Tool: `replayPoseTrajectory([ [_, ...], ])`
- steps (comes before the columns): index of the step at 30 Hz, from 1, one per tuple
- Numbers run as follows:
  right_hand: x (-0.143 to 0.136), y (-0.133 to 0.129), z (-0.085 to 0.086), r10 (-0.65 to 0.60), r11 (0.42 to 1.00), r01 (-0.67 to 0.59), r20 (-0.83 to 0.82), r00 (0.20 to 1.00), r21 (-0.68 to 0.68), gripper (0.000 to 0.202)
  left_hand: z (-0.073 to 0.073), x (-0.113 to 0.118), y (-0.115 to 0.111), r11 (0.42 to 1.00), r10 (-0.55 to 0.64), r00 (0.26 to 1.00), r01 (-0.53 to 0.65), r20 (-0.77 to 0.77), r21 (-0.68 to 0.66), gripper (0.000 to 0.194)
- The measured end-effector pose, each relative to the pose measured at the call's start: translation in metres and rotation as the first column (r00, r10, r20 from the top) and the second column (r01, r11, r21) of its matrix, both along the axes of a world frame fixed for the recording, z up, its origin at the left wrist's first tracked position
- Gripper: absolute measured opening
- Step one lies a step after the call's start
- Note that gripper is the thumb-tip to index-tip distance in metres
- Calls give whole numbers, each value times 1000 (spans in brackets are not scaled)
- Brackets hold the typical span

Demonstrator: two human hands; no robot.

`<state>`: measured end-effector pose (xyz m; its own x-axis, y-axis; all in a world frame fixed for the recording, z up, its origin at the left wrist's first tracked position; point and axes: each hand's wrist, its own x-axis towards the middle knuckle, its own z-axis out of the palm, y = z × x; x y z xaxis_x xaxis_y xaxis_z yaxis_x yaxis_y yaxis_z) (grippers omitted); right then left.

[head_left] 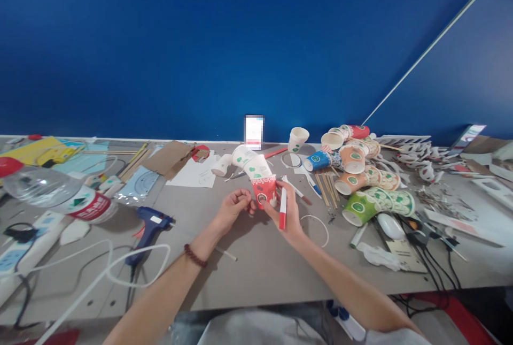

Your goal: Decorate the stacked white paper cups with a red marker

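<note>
My right hand (292, 215) is closed around a red paper cup (265, 189) with a white pattern along its rim. In the same hand is a marker (283, 208) with a white barrel and red end, lying across the fingers. My left hand (233, 208) is just left of the cup with its fingers curled in a pinch. Whatever those fingertips hold, if anything, is too small to make out. Right behind the red cup lie white paper cups (258, 166) with green prints, partly hidden by it.
At right lie several stacked paper cups (363, 208), wooden sticks (327, 190) and black cables (438, 267). A blue glue gun (148, 232), a large water bottle (60, 192) and a white power strip (30, 251) occupy the left. A blue wall (192, 56) rises behind the table.
</note>
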<state>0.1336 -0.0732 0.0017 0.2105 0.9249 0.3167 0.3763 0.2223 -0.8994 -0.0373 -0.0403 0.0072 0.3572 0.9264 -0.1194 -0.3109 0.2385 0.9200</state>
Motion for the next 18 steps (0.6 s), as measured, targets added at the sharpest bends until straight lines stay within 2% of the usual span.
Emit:
replayPoseTrajectory([
  [5, 0, -3, 7, 16, 1000, -15, 19, 1000, -7, 57, -2, 1, 0, 1000, 7, 1000, -7, -10, -20, 36],
  [10, -1, -4, 11, 20, 1000, -19, 40, 999, -18, 56, -3, 1, 2, 993, 92, 995, -94, -32, -65, 40],
  [18, -1, -3, 8, -2, 1000, 1, 52, 999, 25, 53, -4, 1, 5, 977, 144, 987, -132, 64, -166, 38],
])
